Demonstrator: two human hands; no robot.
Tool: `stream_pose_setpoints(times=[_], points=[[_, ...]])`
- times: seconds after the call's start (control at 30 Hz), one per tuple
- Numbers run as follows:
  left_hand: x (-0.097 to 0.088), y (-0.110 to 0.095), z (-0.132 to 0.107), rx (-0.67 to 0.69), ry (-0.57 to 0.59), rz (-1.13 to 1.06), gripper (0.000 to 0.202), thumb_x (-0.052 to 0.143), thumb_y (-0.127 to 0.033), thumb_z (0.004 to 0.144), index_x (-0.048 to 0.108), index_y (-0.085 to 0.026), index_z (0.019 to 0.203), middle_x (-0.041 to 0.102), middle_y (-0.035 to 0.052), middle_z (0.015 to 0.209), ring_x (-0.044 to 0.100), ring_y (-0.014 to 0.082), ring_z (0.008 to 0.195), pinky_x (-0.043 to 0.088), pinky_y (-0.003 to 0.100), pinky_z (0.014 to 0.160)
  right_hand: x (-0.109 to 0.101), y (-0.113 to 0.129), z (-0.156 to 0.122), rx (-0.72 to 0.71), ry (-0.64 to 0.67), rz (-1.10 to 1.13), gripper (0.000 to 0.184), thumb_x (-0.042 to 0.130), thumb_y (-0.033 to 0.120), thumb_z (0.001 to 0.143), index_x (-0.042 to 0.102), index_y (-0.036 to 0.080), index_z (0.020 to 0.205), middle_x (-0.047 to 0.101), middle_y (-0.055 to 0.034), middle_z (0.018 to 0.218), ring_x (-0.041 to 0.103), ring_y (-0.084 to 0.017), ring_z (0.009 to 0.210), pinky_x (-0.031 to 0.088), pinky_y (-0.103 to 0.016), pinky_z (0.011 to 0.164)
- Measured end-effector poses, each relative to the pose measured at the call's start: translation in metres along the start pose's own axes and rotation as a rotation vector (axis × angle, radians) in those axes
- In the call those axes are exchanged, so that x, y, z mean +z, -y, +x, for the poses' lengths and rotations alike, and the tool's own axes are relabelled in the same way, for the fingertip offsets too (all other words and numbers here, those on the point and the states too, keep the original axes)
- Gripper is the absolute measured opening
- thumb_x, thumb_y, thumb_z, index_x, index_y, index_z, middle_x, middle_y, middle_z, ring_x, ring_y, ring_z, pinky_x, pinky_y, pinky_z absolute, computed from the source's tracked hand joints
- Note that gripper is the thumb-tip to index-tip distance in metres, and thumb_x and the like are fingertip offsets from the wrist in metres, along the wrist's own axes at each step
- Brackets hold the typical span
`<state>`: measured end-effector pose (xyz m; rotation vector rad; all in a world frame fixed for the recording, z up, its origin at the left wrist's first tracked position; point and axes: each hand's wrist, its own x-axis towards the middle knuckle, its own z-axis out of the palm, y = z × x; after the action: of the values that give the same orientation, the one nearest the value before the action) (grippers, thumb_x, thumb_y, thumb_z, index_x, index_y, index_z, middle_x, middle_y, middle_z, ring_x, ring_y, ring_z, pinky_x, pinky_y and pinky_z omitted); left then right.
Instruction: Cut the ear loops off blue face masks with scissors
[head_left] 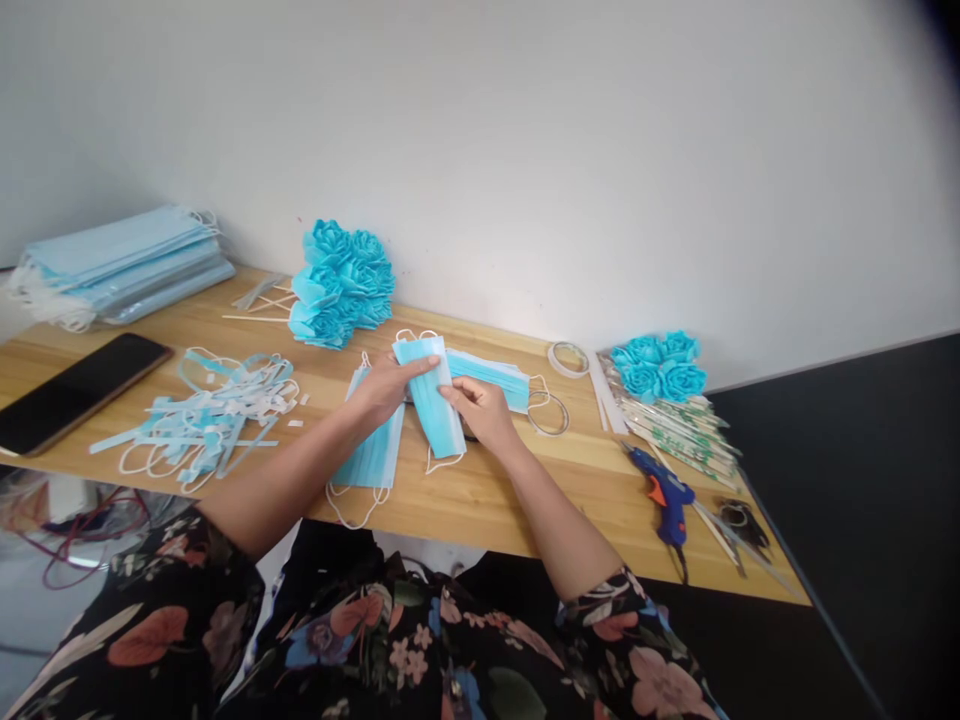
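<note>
- 2 flat masks (491, 378) lie partly covered by the hands and the held mask (433, 405); the phone (79, 390) is cut off at the left.
- Left hand (391, 382) grips the held mask, thumb across its front, other fingers hidden; right hand (480, 405) pinches its side, above the table's middle.
- Wooden table (465, 510), glue gun (666, 495) toward its front right corner; pale wall (480, 150) along its back edge.

1 wooden table (465, 505) with visible grain stands along a plain, pale grey wall (525, 150). A black surface (870, 480) borders its right end. Soft light falls evenly.
</note>
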<state>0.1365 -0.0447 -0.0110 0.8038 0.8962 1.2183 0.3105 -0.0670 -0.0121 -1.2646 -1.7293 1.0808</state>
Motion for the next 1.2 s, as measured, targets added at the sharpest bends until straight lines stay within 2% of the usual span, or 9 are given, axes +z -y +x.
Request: stream_pose_setpoints(times=[0.23, 0.43, 0.7, 0.9, 0.97, 1.07, 1.2], points=[[-0.0003, 0.0020, 0.0004, -0.017, -0.011, 0.037, 0.038, 0.090, -0.036, 0.059, 0.066, -0.015, 0.078, 0.066, 0.0015, 0.070, 0.061, 0.0146, 0.060, 0.051, 0.028, 0.059, -0.0011, -0.0001, 0.0006, -0.050, -0.029, -0.062, 0.041, 0.056, 0.056, 0.086, 0.056, 0.020, 0.069, 0.042, 0.0036, 0.061, 0.037, -0.011, 0.060, 0.032, -0.025, 0.058], [-0.0011, 0.0052, 0.0010, -0.017, 0.014, 0.041, 0.037, 0.089, -0.036, 0.060, 0.066, -0.014, 0.079, 0.067, 0.0017, 0.072, 0.063, 0.0154, 0.063, 0.053, 0.029, 0.063, 0.0002, 0.0013, 0.0006, -0.105, -0.059, -0.097, 0.036, 0.056, 0.050, 0.087, 0.057, 0.019, 0.068, 0.043, 0.0037, 0.059, 0.036, -0.011, 0.058, 0.032, -0.026, 0.059], [0.0007, 0.0059, 0.0002, -0.038, 0.063, 0.021, 0.035, 0.091, -0.032, 0.058, 0.066, -0.014, 0.077, 0.068, 0.0019, 0.074, 0.063, 0.0153, 0.065, 0.052, 0.030, 0.065, 0.0008, -0.0033, 0.0024, -0.119, -0.099, -0.088, 0.037, 0.058, 0.050, 0.086, 0.057, 0.019, 0.065, 0.043, 0.0039, 0.057, 0.036, -0.011, 0.057, 0.032, -0.026, 0.058], [0.0011, 0.0075, 0.0012, -0.023, 0.073, 0.044, 0.038, 0.091, -0.035, 0.056, 0.067, -0.014, 0.076, 0.068, 0.0025, 0.074, 0.061, 0.0147, 0.066, 0.050, 0.030, 0.068, 0.0005, -0.0046, 0.0029, -0.068, -0.083, 0.013, 0.034, 0.060, 0.050, 0.084, 0.069, 0.018, 0.083, 0.049, 0.0031, 0.062, 0.038, -0.011, 0.057, 0.032, -0.026, 0.056], [0.0011, 0.0078, 0.0016, -0.035, 0.071, 0.055, 0.040, 0.092, -0.037, 0.055, 0.067, -0.014, 0.076, 0.068, 0.0029, 0.075, 0.060, 0.0146, 0.066, 0.050, 0.030, 0.068, 0.0004, -0.0053, 0.0028, -0.061, -0.093, 0.011, 0.033, 0.060, 0.049, 0.084, 0.069, 0.018, 0.083, 0.047, 0.0036, 0.060, 0.036, -0.011, 0.056, 0.031, -0.026, 0.054], [0.0003, 0.0056, 0.0023, -0.061, 0.049, 0.053, 0.043, 0.092, -0.040, 0.054, 0.065, -0.014, 0.076, 0.064, 0.0007, 0.070, 0.057, 0.0130, 0.060, 0.049, 0.029, 0.062, 0.0007, -0.0059, 0.0029, -0.069, -0.101, -0.006, 0.031, 0.060, 0.048, 0.085, 0.065, 0.018, 0.076, 0.043, 0.0042, 0.058, 0.034, -0.010, 0.055, 0.029, -0.026, 0.054], [-0.0027, -0.0006, 0.0040, 0.018, 0.087, 0.041, 0.042, 0.088, -0.047, 0.062, 0.062, -0.018, 0.078, 0.052, -0.0047, 0.060, 0.045, 0.0089, 0.049, 0.035, 0.023, 0.046, 0.0015, -0.0069, 0.0035, -0.076, -0.096, -0.016, 0.031, 0.059, 0.048, 0.084, 0.063, 0.019, 0.072, 0.043, 0.0041, 0.057, 0.033, -0.010, 0.054, 0.029, -0.026, 0.053]])
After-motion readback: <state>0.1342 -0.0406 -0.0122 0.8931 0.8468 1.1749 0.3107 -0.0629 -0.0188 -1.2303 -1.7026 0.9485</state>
